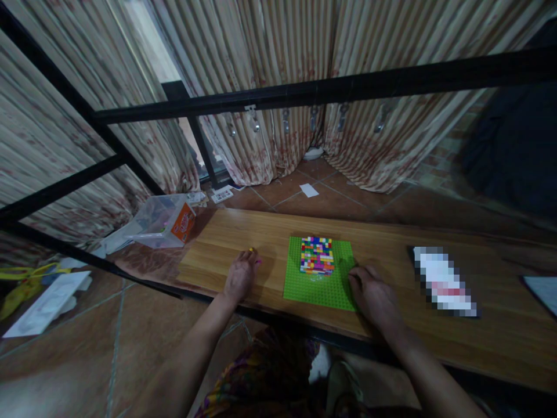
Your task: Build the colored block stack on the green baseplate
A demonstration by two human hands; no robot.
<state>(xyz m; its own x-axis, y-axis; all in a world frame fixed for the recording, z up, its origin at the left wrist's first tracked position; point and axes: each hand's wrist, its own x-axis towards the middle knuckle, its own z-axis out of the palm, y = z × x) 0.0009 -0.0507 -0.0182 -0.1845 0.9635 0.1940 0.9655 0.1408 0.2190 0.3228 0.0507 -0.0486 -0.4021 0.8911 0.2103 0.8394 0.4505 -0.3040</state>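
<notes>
A green studded baseplate [300, 287] lies on the wooden table. On its upper part stands a block of many-coloured toy bricks [317, 255], stacked in rows. To the left of the plate, my left hand [241, 277] is closed low over the wood. A small yellow brick [251, 249] shows at its fingertips, and a small pink brick [259, 262] shows by the thumb side. My right hand [375, 293] is at the plate's right edge with its fingers curled together; what they hold, if anything, is hidden.
A narrow wooden table [261, 223] spans the front. On its right lies a pixelated flat object [444, 281]. A clear plastic box [163, 217] with an orange label stands on the tiled floor at left. Black metal bars [287, 93] cross before striped curtains [252, 52].
</notes>
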